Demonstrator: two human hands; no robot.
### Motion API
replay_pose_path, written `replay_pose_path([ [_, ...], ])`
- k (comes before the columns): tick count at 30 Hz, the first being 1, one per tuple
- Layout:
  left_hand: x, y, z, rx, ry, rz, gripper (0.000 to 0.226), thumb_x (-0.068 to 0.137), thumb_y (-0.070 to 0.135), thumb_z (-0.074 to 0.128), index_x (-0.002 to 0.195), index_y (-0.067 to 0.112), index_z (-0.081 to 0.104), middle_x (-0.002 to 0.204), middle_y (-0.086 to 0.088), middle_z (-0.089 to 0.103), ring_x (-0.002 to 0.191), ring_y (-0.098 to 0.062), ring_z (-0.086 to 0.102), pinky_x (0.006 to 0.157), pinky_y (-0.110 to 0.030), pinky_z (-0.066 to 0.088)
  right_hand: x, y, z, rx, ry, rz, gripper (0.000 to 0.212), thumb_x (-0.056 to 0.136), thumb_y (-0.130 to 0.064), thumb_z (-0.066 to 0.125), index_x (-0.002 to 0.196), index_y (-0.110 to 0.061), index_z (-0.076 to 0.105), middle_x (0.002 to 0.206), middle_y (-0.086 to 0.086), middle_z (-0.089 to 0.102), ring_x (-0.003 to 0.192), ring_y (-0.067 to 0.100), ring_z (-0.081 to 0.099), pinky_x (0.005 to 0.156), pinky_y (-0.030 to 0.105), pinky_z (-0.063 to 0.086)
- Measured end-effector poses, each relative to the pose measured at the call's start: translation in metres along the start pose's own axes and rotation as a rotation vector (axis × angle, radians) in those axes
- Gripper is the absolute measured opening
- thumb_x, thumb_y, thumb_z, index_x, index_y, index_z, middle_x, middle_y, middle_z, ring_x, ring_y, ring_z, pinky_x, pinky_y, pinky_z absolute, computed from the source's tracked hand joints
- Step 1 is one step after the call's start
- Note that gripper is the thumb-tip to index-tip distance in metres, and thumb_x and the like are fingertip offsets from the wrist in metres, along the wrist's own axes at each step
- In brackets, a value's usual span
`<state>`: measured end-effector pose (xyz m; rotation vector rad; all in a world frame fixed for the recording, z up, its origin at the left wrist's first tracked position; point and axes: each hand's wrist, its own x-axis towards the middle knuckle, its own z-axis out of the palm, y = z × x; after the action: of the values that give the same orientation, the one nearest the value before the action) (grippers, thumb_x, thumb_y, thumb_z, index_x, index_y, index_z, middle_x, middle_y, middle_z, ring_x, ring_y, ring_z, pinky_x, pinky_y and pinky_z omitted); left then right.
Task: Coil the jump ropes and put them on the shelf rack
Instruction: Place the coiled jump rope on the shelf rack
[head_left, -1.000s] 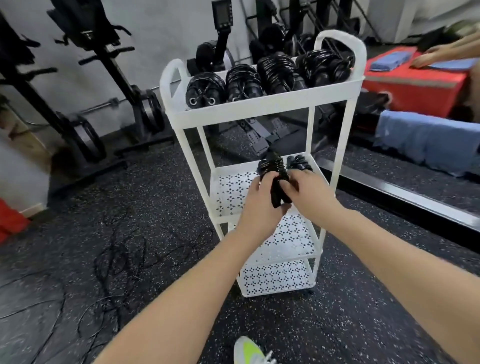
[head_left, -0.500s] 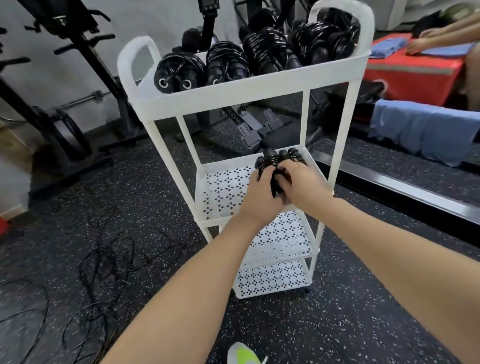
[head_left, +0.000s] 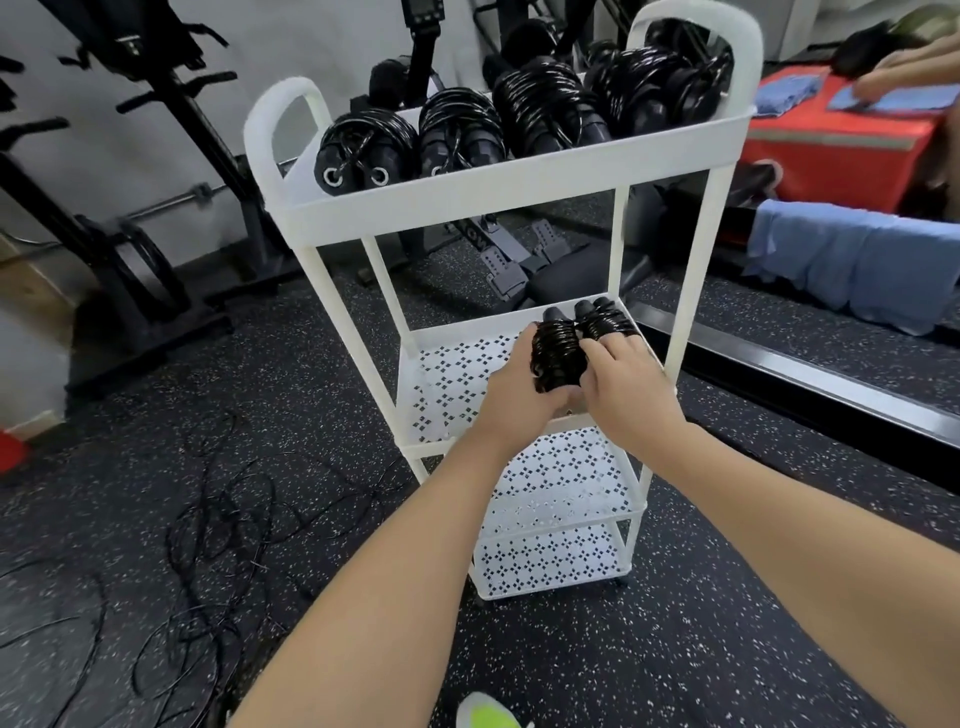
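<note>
A white three-tier shelf rack (head_left: 550, 179) stands in front of me. Its top tier holds several coiled black jump ropes (head_left: 462, 135). Over the middle tier (head_left: 452, 369), my left hand (head_left: 519, 395) and my right hand (head_left: 623, 384) together grip a coiled black jump rope (head_left: 558, 348). Another coiled rope (head_left: 605, 322) lies on that tier just behind and to the right, touching my right fingers. Loose uncoiled ropes (head_left: 223, 519) are tangled on the floor at the left.
Black gym machines (head_left: 130, 156) stand at the left and behind the rack. A red box (head_left: 831, 145) with blue cloths and another person's hand (head_left: 904, 73) are at the upper right. A blue towel (head_left: 852, 260) hangs at the right. My shoe (head_left: 488, 714) shows at the bottom.
I have stepped closer to the rack. Both hands have carried the coiled rope down onto the middle tier, next to the rope lying there.
</note>
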<state>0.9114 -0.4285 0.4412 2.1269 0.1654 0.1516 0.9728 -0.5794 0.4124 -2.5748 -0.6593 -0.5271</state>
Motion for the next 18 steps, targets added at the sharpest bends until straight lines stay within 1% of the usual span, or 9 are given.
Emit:
replay_pose_path([
  [2,0.001,0.002,0.001,0.042,0.021,-0.019,0.064,0.09,0.023,0.077,0.146,0.026,0.046,0.118,0.004,0.069,0.105,-0.008,0.069,0.096,-0.029,0.056,-0.003,0.001,0.0,0.002,0.025,0.003,0.041,0.097,-0.028,0.033,0.11,-0.004,0.064,0.098,0.012,0.059,0.086,0.033,0.05,0.071,0.045,0.051],
  [4,0.004,0.0,0.003,0.049,0.01,-0.027,0.067,0.088,0.024,0.079,0.147,0.022,0.046,0.12,0.002,0.069,0.104,-0.009,0.07,0.098,-0.032,0.056,-0.004,0.001,0.0,0.005,0.042,-0.003,0.04,0.099,-0.03,0.034,0.108,-0.003,0.063,0.098,0.012,0.059,0.087,0.033,0.05,0.074,0.045,0.051],
  [5,0.005,0.0,0.004,0.052,-0.003,-0.03,0.07,0.088,0.023,0.079,0.148,0.022,0.045,0.121,0.001,0.069,0.103,-0.008,0.069,0.096,-0.028,0.056,-0.005,0.002,0.001,0.003,0.053,-0.001,0.039,0.1,-0.031,0.036,0.11,-0.004,0.062,0.099,0.012,0.059,0.088,0.032,0.05,0.075,0.045,0.051],
  [7,0.006,-0.001,0.005,0.095,-0.009,-0.014,0.07,0.088,0.022,0.079,0.149,0.02,0.043,0.124,0.002,0.068,0.099,-0.005,0.066,0.085,-0.009,0.05,-0.007,0.0,0.0,-0.024,0.067,-0.003,0.035,0.1,-0.031,0.042,0.113,-0.005,0.062,0.1,0.012,0.058,0.089,0.031,0.05,0.075,0.043,0.049],
  [9,0.006,0.0,0.009,0.112,0.016,-0.002,0.066,0.089,0.023,0.079,0.147,0.019,0.046,0.122,0.004,0.066,0.099,-0.005,0.063,0.08,-0.004,0.046,-0.007,0.0,0.001,-0.051,0.066,-0.015,0.031,0.097,-0.028,0.045,0.112,-0.006,0.061,0.1,0.012,0.057,0.089,0.031,0.05,0.075,0.042,0.046],
  [11,0.007,-0.002,0.014,0.123,0.058,-0.007,0.063,0.085,0.027,0.08,0.141,0.021,0.052,0.122,0.004,0.067,0.105,-0.009,0.065,0.09,-0.021,0.055,-0.007,0.001,0.001,-0.046,0.064,-0.024,0.027,0.094,-0.024,0.048,0.111,-0.006,0.06,0.099,0.013,0.056,0.088,0.032,0.049,0.076,0.042,0.045],
  [13,0.007,-0.003,0.019,0.148,0.082,-0.03,0.061,0.081,0.035,0.079,0.135,0.024,0.055,0.118,0.005,0.068,0.106,-0.01,0.065,0.093,-0.035,0.058,-0.006,0.002,-0.002,-0.019,0.05,-0.013,0.028,0.093,-0.021,0.052,0.113,-0.005,0.06,0.101,0.014,0.056,0.089,0.034,0.05,0.079,0.044,0.047],
  [16,0.001,-0.002,0.017,0.213,0.116,-0.039,0.062,0.08,0.043,0.075,0.136,0.027,0.052,0.123,0.005,0.064,0.11,-0.013,0.061,0.094,-0.041,0.057,-0.006,-0.004,-0.01,0.002,0.024,0.023,0.035,0.091,-0.019,0.056,0.122,-0.003,0.06,0.108,0.016,0.059,0.096,0.037,0.053,0.084,0.044,0.046],
  [18,-0.019,0.009,0.009,0.209,0.143,-0.021,0.057,0.089,0.035,0.069,0.142,0.024,0.049,0.135,0.002,0.059,0.124,-0.019,0.054,0.103,-0.042,0.049,-0.009,-0.015,-0.02,-0.039,0.028,-0.007,0.04,0.09,-0.02,0.059,0.127,-0.005,0.06,0.111,0.015,0.062,0.098,0.037,0.057,0.084,0.045,0.047],
])
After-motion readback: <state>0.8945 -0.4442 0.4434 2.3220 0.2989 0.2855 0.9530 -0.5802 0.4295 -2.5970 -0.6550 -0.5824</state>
